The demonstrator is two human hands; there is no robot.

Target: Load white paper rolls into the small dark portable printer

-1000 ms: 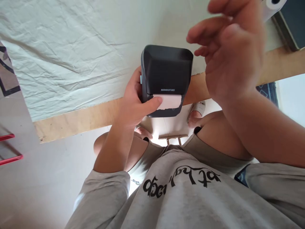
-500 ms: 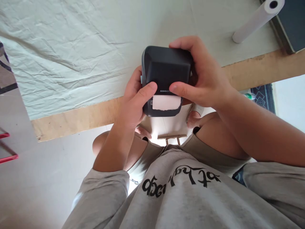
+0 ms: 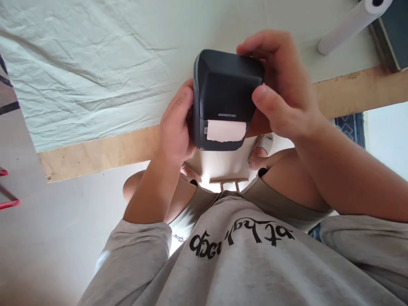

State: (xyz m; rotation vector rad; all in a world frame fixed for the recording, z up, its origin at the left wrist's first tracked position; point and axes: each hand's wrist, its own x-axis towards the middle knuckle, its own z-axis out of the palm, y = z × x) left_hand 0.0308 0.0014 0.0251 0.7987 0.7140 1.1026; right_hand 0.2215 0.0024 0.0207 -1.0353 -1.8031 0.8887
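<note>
A black label printer point(image 3: 230, 91) marked NIIMBOT is held up over the near edge of the table. White label paper point(image 3: 227, 130) with a torn lower edge sticks out of its slot. Along the printer's left side my left hand point(image 3: 177, 123) is closed, thumb lying against the side and the other fingers hidden underneath. My right hand point(image 3: 285, 85) grips the right side, its thumb on the right edge and its index finger bent at the far right corner. The rest of that hand's fingers are hidden behind the printer.
A white paper roll point(image 3: 352, 27) stands at the far right of the cloth-covered table point(image 3: 105, 76), beside a dark flat object point(image 3: 395, 38). Bare wood point(image 3: 105, 158) runs along the near edge. Red bars point(image 3: 9, 205) show at lower left.
Both thumbs have moved off the printer's front face to its sides. The printer has shifted slightly up and to the right, and its brand name and paper are now uncovered.
</note>
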